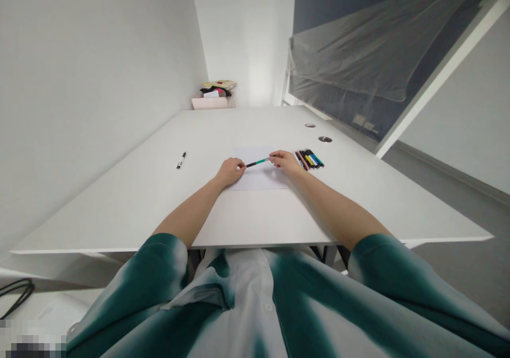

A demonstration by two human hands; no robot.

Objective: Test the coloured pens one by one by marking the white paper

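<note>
Head view: left hand (230, 171) and right hand (285, 161) grip a green pen (258, 161); pink box (209, 103) holds fabric (215, 89).

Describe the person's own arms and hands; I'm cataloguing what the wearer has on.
The left hand and right hand are bare, with no gloves or watch showing, and the forearms are bare too. The wide left sleeve and right sleeve end above the elbows, teal-green blotched with pale grey, tie-dye style, matching the buttoned shirt.
</note>
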